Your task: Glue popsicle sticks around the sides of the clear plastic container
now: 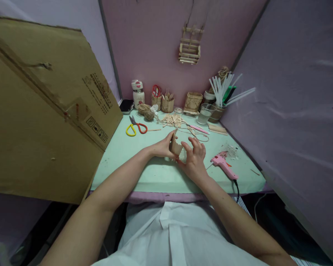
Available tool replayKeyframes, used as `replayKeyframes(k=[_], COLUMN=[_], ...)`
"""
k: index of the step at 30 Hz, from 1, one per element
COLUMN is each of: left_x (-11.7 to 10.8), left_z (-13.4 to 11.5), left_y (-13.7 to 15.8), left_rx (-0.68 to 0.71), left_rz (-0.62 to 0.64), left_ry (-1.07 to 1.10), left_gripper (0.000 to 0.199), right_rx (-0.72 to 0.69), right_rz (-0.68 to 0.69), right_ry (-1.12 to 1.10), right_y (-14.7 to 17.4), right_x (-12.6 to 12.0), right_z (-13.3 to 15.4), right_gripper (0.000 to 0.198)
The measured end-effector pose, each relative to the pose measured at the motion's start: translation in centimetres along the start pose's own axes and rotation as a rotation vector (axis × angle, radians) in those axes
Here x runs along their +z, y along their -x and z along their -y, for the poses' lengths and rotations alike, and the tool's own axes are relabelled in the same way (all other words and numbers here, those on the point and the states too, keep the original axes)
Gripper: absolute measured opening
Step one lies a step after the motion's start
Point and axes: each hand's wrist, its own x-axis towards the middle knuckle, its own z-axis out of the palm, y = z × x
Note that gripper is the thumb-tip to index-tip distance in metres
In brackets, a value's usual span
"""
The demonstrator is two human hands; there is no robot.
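Above the table's middle I hold a small clear cup [182,155], partly covered with flat wooden pieces [177,147]. My left hand [165,146] is closed around its wood-covered side, the thumb near the upper edge. On the other side, the thumb and index finger of my right hand [194,157] touch the cup near its base and its bare clear part, while the remaining fingers are raised and curled. A pink hot glue gun [224,166] lies just right of my right hand. Behind the cup is a pile of short wooden pieces [173,120].
Scissors [137,126] with yellow and red handles lie left, near a twine ball [146,111]. Along the back stand a white bottle [138,94], stick-covered holders [168,105] and a glass [205,113]. A large cardboard sheet [50,111] borders the left side; a pink pen [199,129] lies behind.
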Motion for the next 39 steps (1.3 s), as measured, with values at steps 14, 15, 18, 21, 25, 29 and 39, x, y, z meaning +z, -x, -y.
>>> replayKeyframes(k=[14,15,18,21,25,29,39], left_x=[0.1,0.1,0.1,0.0,0.1,0.1,0.2], left_z=[-0.2,-0.2,-0.2,-0.2,-0.1,0.0,1.4], left_y=[0.0,0.0,0.0,0.0,0.0,-0.1,0.0], left_rx=[-0.022,-0.023,-0.017,-0.013,-0.006,-0.004,-0.007], left_rz=[-0.004,-0.005,-0.007,-0.006,-0.012,-0.003,0.014], left_ry=[-0.014,-0.014,-0.013,-0.017,-0.015,-0.013,-0.059], left_gripper=[0.12,0.119,0.12,0.123,0.127,0.129,0.139], right_rx=[-0.026,-0.029,-0.032,-0.03,-0.007,0.013,-0.021], right_rz=[0.014,0.011,0.009,0.039,0.079,0.125,0.26], right_ry=[-0.028,-0.03,-0.021,-0.025,-0.066,-0.115,-0.112], right_y=[-0.2,-0.1,-0.1,-0.2,-1.1,-2.3,-3.9], right_x=[0.3,0.4,0.4,-0.1,-1.4,-2.6,-2.1], right_z=[-0.5,-0.5,-0.5,-0.4,-0.6,-1.2,-1.6], right_gripper=[0.056,0.056,0.058,0.064,0.073,0.057,0.03])
